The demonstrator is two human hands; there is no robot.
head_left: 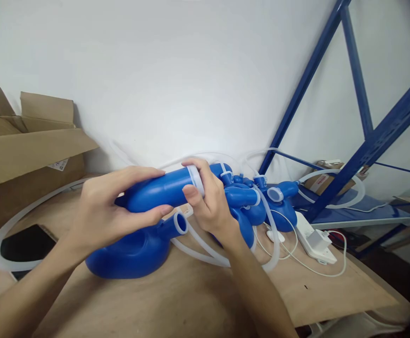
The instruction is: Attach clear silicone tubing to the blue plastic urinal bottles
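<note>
Blue bottle (pixel 158 190) btwn hands (pixel 102 206) (pixel 210 202), R on white collar (pixel 195 177), L farther back.

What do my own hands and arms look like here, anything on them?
Both your left hand and your right hand are bare, with no gloves, and no rings that I can see. Your forearms show no sleeves, watch or bracelet.

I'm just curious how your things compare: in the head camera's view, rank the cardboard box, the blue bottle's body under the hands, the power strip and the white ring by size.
Largest to smallest, as they look:
1. Cardboard box, cut off by the picture's edge
2. Blue bottle's body
3. Power strip
4. White ring
</note>
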